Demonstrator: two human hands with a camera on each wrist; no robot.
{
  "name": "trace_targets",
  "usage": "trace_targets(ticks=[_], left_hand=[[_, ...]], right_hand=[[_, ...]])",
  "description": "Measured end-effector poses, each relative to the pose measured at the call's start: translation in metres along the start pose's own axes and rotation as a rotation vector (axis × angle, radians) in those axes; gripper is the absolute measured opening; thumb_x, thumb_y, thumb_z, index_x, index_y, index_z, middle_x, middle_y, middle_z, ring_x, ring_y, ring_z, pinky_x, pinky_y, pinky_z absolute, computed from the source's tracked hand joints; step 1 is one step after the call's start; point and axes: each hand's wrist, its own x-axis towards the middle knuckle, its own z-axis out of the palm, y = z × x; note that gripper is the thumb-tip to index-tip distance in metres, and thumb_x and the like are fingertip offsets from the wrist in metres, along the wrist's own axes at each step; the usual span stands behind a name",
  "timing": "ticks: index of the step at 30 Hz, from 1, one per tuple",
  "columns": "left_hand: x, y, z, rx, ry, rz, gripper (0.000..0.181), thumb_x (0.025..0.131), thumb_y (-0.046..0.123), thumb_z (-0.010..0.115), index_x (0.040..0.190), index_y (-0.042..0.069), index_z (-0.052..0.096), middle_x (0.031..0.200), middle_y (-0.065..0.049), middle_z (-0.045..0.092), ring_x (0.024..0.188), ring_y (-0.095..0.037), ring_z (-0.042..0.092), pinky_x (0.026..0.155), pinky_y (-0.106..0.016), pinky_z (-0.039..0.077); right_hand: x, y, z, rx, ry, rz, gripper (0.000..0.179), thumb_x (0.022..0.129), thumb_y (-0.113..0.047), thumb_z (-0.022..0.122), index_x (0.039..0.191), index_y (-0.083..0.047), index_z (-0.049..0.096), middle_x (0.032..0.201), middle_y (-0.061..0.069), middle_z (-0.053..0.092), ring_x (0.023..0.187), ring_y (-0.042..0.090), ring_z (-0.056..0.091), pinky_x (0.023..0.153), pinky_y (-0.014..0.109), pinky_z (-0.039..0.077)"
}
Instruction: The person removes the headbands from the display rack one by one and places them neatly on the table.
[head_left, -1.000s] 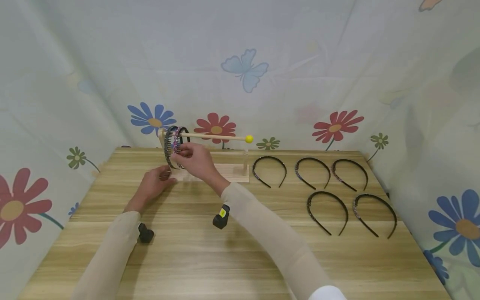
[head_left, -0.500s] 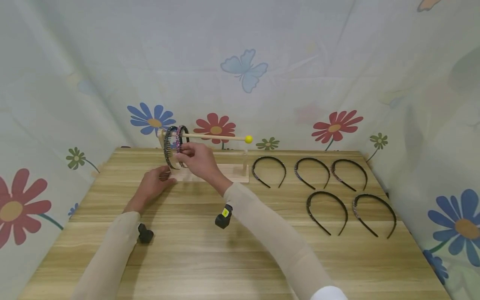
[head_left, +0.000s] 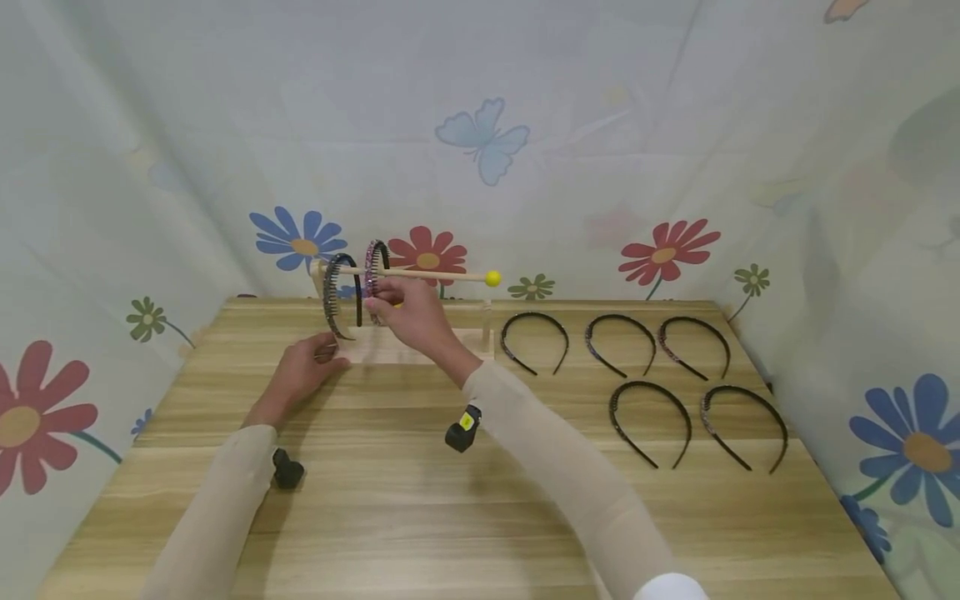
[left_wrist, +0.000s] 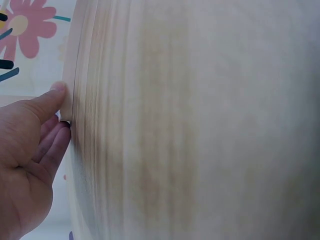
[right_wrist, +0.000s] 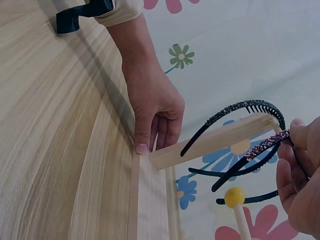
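Note:
A wooden stand (head_left: 459,342) has a long base and an upper rod (head_left: 438,274) tipped by a yellow ball (head_left: 492,278). My left hand (head_left: 298,371) grips the base's left end, thumb on top and fingers against the end, as the left wrist view confirms. Over the rod hangs a dark glittery headband (head_left: 330,287) with comb teeth, near the left post. To its right, my right hand (head_left: 414,312) pinches a pink-purple beaded headband (head_left: 371,265) by its near side. That headband straddles the rod, its top raised above it. The right fingers hide its lower end.
Several black headbands lie on the wooden table (head_left: 420,517) at the right, including a plain one (head_left: 536,315) near the stand and a beaded one (head_left: 712,425) at the front right. A flowered curtain (head_left: 637,100) stands behind the table.
My right hand has moved right along the rod and slightly up with the pink-purple headband, widening the gap to the dark headband. My left hand stays on the base.

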Motion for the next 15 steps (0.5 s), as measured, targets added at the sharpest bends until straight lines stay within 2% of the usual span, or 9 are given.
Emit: trace_targets(ticks=[8, 15], left_hand=[[0.000, 0.000, 0.001, -0.001, 0.007, 0.024, 0.060, 0.097, 0.021, 0.073, 0.145, -0.007, 0.049, 0.139, -0.031, 0.057, 0.122, -0.045, 0.062, 0.103, -0.056, 0.053], [0.000, -0.001, 0.002, 0.014, 0.009, 0.011, 0.061, 0.098, 0.025, 0.073, 0.146, -0.005, 0.049, 0.140, -0.030, 0.058, 0.123, -0.044, 0.062, 0.105, -0.055, 0.052]], right_hand=[[-0.006, -0.001, -0.012, 0.014, 0.009, -0.003, 0.028, 0.098, -0.024, 0.072, 0.121, -0.010, 0.073, 0.107, 0.001, 0.077, 0.090, 0.002, 0.070, 0.070, 0.018, 0.058], [-0.011, -0.001, -0.021, -0.014, 0.022, -0.026, 0.028, 0.098, -0.024, 0.072, 0.121, -0.009, 0.074, 0.105, 0.002, 0.077, 0.088, 0.003, 0.070, 0.066, 0.018, 0.058]])
